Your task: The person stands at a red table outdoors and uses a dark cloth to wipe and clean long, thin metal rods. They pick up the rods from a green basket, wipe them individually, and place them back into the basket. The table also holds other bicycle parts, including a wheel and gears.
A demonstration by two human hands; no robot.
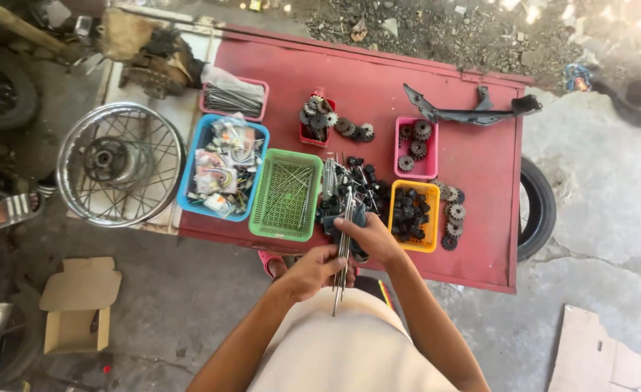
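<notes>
On red table [473, 160]: 5 baskets; around it, cracked concrete floor [610, 189].

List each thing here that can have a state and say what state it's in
left hand: closed on the spokes
right hand: gripping the spokes
bundle of metal spokes: held upright-ish in both hands
green basket: few thin rods inside
yellow basket: filled with black parts
cardboard box: open, on the ground

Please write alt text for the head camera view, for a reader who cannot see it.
Both hands, left hand and right hand, grip a bundle of thin metal spokes over a red table. On it stand baskets: green, blue, yellow and pink, the last holding gears.
</notes>
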